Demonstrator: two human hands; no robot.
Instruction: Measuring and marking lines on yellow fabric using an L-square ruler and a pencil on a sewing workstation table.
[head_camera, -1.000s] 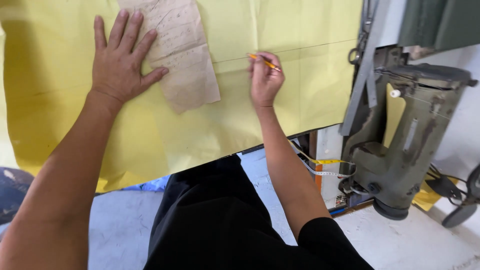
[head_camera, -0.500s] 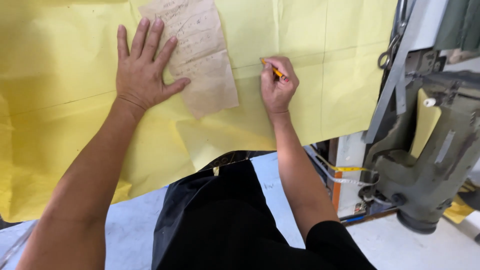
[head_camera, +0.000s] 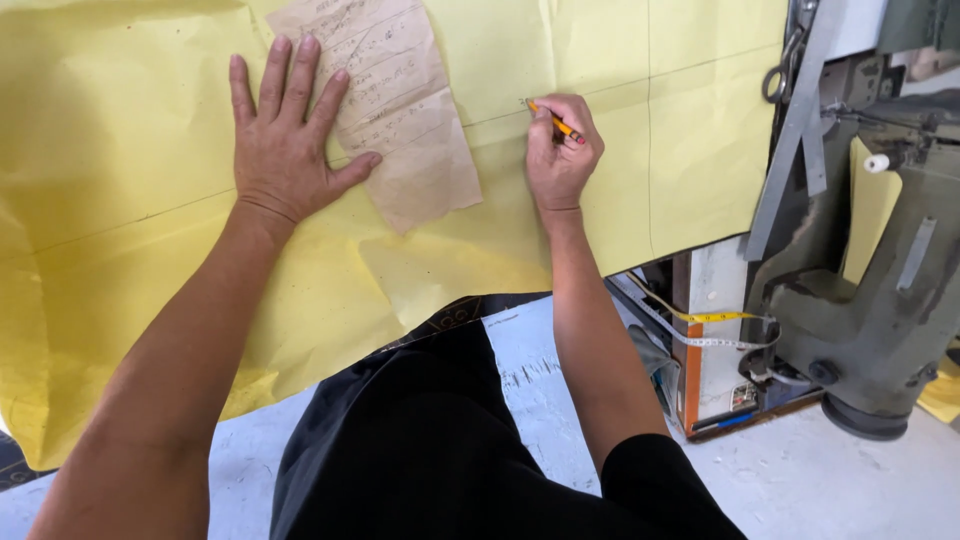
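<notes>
**Pencil on yellow paper**

While my right hand (head_camera: 560, 150) pinches one pencil (head_camera: 556, 122), its long axis runs from tip at ten o'clock to red end at four. It is short and orange-yellow, tip on the yellow sheet (head_camera: 120, 150). My left hand (head_camera: 285, 140) lies flat, fingers spread, thumb on one brown note (head_camera: 400, 100), holding nothing.

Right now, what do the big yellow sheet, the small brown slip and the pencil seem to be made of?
Yellow sheet: looks like thin matte paper; it keeps sharp fold creases and hangs over the table edge.
Brown slip: probably kraft-type paper, dull, wrinkled, with handwriting on it.
Pencil in the right hand: likely painted wood, glossy yellow, with a red end; too small to be sure.
</notes>
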